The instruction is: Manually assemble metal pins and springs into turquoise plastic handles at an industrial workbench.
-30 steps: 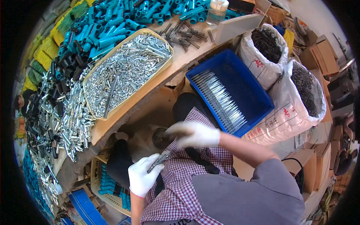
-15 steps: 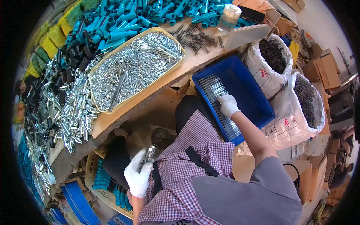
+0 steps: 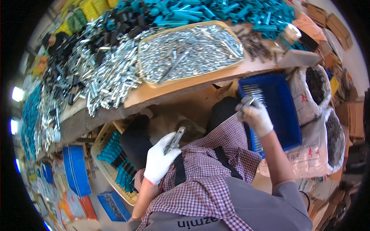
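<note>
My left hand [image 3: 162, 158], in a white glove, is wrapped round a shiny metal cylindrical fitting [image 3: 176, 139] above my lap. The fitting's upper end sticks out past the thumb and fingers. My right hand [image 3: 257, 118], also gloved, is raised at the near left side of the blue bin [image 3: 288, 127]. Its greyed fingertips are pinched on a slim metal piece [image 3: 249, 102], blurred by motion. Slender metal rods [image 3: 254, 92] lie in a row along the left part of that bin.
A cream tray [image 3: 152, 81] of small metal parts stands on the wooden bench [image 3: 135, 99], with loose metal pieces [image 3: 111, 82] to its left and teal tubes [image 3: 192, 14] behind. White sacks [image 3: 304, 148] flank the bin. A basket [image 3: 98, 154] of teal handles sits low left.
My right hand has left the row of rods with a slim metal piece and come up toward the bin's left edge. The view has turned, shifting the scene rightward. My left hand keeps the fitting.
</note>
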The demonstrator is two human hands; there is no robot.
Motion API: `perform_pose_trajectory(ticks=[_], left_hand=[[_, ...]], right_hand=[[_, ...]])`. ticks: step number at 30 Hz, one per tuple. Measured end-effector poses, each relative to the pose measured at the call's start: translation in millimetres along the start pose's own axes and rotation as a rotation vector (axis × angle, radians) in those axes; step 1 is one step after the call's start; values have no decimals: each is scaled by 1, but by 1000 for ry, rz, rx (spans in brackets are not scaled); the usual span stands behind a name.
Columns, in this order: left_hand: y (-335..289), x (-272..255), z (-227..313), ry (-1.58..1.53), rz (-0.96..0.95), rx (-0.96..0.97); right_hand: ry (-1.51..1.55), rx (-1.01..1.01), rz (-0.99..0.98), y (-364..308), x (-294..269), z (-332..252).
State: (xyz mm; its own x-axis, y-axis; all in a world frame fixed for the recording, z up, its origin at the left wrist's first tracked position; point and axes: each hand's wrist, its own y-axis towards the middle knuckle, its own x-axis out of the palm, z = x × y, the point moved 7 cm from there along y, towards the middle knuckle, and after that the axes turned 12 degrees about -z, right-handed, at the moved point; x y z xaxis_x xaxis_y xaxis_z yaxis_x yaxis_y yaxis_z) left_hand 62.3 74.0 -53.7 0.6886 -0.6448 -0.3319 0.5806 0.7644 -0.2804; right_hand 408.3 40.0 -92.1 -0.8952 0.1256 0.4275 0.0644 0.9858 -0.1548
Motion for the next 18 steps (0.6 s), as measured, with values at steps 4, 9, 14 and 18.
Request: perform_pose_trajectory(ticks=[4,9,14,18], left_hand=[[-7,-7,16,108,119,111],[-39,-43,20,-66,360,81],[-59,-57,10,-356,414,9],[-63,-59,6,-371,413,-13]], right_hand=[[247,126,-325,-2,128,42],[136,305,-599,0,200,62],[-321,231,-675,1,226,43],[-527,83,-629,3,229,36]])
